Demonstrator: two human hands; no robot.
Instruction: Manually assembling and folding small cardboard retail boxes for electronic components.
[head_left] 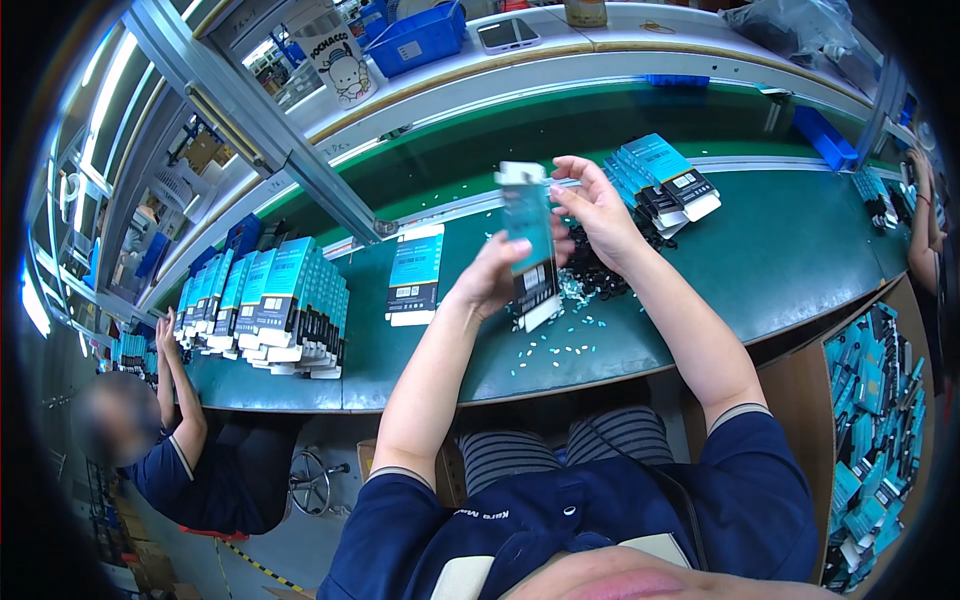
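Observation:
A slim teal and black package (529,240) with a white hanger tab is held upright above the green workbench (780,260). My left hand (497,272) grips its lower middle. My right hand (594,205) pinches the package's upper right edge near the tab. Below the hands lie a heap of small black parts (600,277) and scattered pale blue bits (560,345).
A long row of the same packages (270,310) stands at the left, one lies flat (414,273), a fanned stack (662,180) is behind my right hand. A carton of packages (880,430) sits at the right. Co-workers sit at the left (170,440) and far right (925,220). A conveyor (560,120) runs behind.

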